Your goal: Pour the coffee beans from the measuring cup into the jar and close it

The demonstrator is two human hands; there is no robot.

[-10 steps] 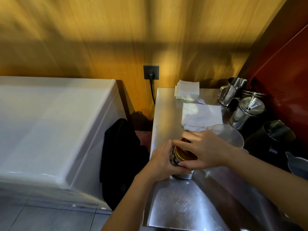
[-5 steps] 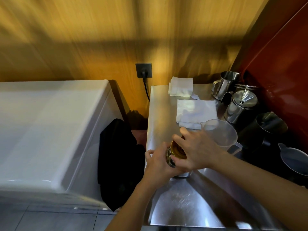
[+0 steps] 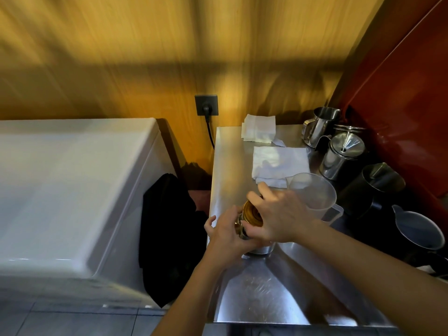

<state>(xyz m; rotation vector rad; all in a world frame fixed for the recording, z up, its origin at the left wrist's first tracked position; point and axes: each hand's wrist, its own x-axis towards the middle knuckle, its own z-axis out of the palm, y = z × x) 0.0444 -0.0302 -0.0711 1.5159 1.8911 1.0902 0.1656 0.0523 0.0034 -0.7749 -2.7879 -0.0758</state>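
A glass jar (image 3: 260, 249) stands on the steel counter (image 3: 257, 294) near its left edge, mostly hidden by my hands. My left hand (image 3: 228, 235) wraps around the jar's side. My right hand (image 3: 278, 215) grips the gold lid (image 3: 252, 213) on top of the jar, fingers curled around its rim. The clear plastic measuring cup (image 3: 312, 194) stands upright just right of my right hand and looks empty.
Two folded white cloths (image 3: 278, 163) lie behind the jar. Steel pitchers (image 3: 320, 124), a lidded steel pot (image 3: 341, 154), a black pitcher (image 3: 373, 185) and a dark jug (image 3: 419, 231) crowd the right side by a red wall. A white appliance (image 3: 72, 185) and black cloth (image 3: 169, 234) are left.
Both hands stay on the jar and lid; the right hand's fingers have shifted round the lid. The view has drifted slightly.
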